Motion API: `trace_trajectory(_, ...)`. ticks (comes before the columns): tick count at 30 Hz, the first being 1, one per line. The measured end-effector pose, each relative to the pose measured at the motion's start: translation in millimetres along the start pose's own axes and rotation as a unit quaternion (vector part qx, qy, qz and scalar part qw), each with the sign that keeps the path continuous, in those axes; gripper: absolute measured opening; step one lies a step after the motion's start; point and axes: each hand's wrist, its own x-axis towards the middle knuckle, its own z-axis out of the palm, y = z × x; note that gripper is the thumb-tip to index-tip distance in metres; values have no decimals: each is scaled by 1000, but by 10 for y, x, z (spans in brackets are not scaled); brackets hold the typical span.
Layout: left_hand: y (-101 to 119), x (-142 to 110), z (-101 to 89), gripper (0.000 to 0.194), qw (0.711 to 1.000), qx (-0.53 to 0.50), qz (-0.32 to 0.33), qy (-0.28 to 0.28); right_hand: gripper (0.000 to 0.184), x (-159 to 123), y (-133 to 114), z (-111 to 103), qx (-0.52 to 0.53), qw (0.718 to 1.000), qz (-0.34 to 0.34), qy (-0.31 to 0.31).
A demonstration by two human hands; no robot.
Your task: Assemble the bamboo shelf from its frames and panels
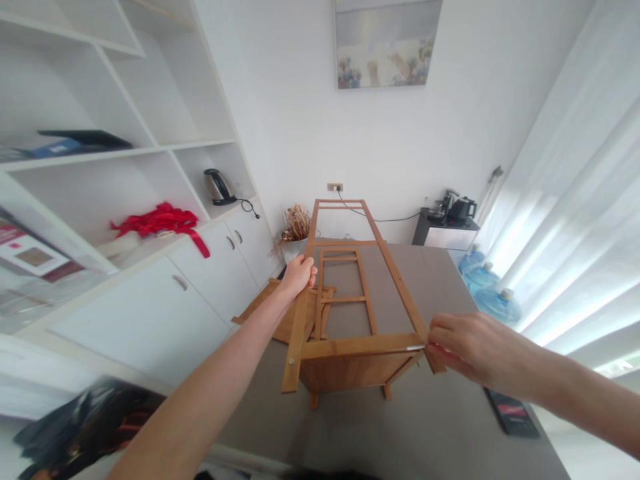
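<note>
A wooden ladder-like frame (350, 293) is held tilted above a grey table (440, 413). My left hand (299, 273) is closed around the frame's left rail, about halfway along. My right hand (463, 343) is closed at the frame's near right corner and pinches a thin metal tool or pin (415, 347) against the wood. A smaller wooden frame with rungs (345, 300) sits inside the big one. More wooden panels (280, 313) lie flat on the table under my left hand.
White shelves and cabinets (150, 267) line the left wall, with a kettle (217, 187) and red ribbon (160, 220). A dark phone (513, 413) lies on the table at right. Water bottles (493, 293), a small side table (445, 233) and curtains stand at right.
</note>
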Motion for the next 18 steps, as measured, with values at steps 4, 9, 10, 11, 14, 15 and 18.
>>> trace_trajectory(4, 7, -4, -2, 18, 1000, 1, 1, 1, 16, 102, -25, 11, 67, 990, 124, -12)
trace_trajectory(9, 3, -12, -11, 17, 1000, -2, 1, 3, 19, 158, 31, -8, 158, 966, 201, -43)
trace_trajectory(10, 2, -12, -11, 17, 1000, -3, 1, 4, 20, 149, 48, -7, 175, 961, 207, -53)
trace_trajectory(11, 2, -12, -11, 17, 1000, -3, 0, 5, 22, 135, 63, -4, 188, 958, 209, -58)
trace_trajectory(14, -4, -9, -13, 16, 1000, -3, 0, 7, 25, 85, 85, 5, 194, 960, 194, -48)
trace_trajectory(15, -8, -8, -15, 16, 1000, -3, 0, 7, 25, 72, 84, 1, 182, 965, 183, -40)
trace_trajectory(18, -29, -3, -27, 15, 1000, -3, 2, 7, 28, 56, 67, -40, 122, 983, 136, -28)
